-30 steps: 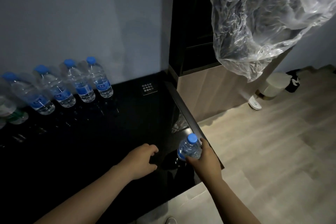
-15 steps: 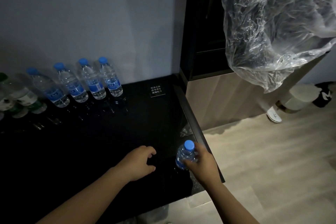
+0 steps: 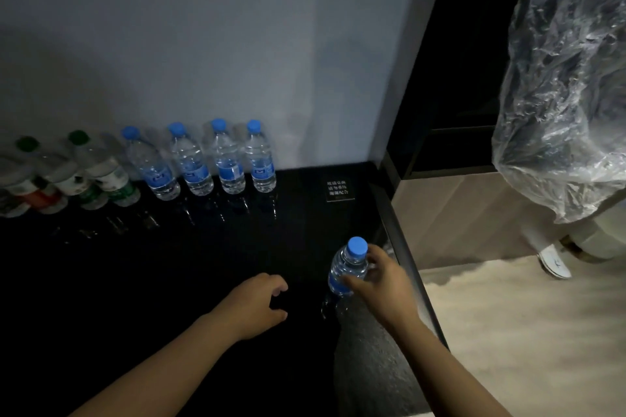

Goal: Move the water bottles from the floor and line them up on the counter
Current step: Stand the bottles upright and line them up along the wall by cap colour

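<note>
My right hand (image 3: 382, 284) grips a blue-capped water bottle (image 3: 349, 264) upright over the glossy black counter (image 3: 169, 281), close to its right edge. My left hand (image 3: 257, 305) hovers over the counter just left of it, fingers curled and holding nothing. Against the back wall stands a row of several blue-capped bottles (image 3: 227, 159); the rightmost one (image 3: 261, 159) ends the row. Left of them stand green-capped bottles (image 3: 101, 166).
A small black sign (image 3: 339, 190) lies on the counter at the back right. A dark cabinet (image 3: 450, 78) rises beyond the counter's right edge. Clear crumpled plastic (image 3: 569, 78) hangs at the top right. Wooden floor (image 3: 525, 332) and a white slipper (image 3: 554, 261) lie to the right.
My right hand has carried the bottle from the counter's right edge a little inward. The view has shifted right, bringing the green-capped bottles into sight. My left hand has stayed in place.
</note>
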Motion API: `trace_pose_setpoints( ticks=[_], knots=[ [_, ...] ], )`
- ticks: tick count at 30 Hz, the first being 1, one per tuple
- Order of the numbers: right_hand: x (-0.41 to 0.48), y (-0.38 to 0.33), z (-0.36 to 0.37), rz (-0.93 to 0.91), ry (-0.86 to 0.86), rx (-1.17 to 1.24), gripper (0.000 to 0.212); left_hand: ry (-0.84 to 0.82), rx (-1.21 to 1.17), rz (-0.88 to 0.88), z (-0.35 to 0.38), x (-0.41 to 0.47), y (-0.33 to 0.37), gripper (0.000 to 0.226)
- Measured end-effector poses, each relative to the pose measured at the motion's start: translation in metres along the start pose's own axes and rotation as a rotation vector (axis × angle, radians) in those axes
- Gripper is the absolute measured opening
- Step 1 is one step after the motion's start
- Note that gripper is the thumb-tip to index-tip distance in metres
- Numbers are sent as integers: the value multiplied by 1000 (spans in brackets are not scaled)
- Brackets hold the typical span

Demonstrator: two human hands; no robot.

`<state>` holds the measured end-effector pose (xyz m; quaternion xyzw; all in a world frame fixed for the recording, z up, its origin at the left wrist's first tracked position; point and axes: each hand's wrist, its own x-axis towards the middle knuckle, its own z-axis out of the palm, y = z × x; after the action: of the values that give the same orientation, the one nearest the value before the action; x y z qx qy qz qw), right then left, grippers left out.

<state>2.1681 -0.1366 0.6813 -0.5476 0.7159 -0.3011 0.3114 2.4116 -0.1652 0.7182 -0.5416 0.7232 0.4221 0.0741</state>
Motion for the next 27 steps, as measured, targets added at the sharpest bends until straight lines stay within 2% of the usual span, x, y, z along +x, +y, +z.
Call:
trace_pose_setpoints(
  ticks=[6,12,16,21,27],
  knots=[
    [46,-40,26,-37,-28,-74,61,108,26,-1,-38,6,-45,47],
    [97,-66,47,-26,-38,-112,54,135,27,-8,-68,22,-79,49],
    [138,-83,52,-28,-25,-124,48,143,1,-34,-79,35,-91,48],
    [193,-96,55,-23,-27,-126,52,167,-36,-88,-82,49,-101,47],
    [244,-97,66,5,-67,-154,41,180,-70,-140,-91,68,-106,46]
  ],
)
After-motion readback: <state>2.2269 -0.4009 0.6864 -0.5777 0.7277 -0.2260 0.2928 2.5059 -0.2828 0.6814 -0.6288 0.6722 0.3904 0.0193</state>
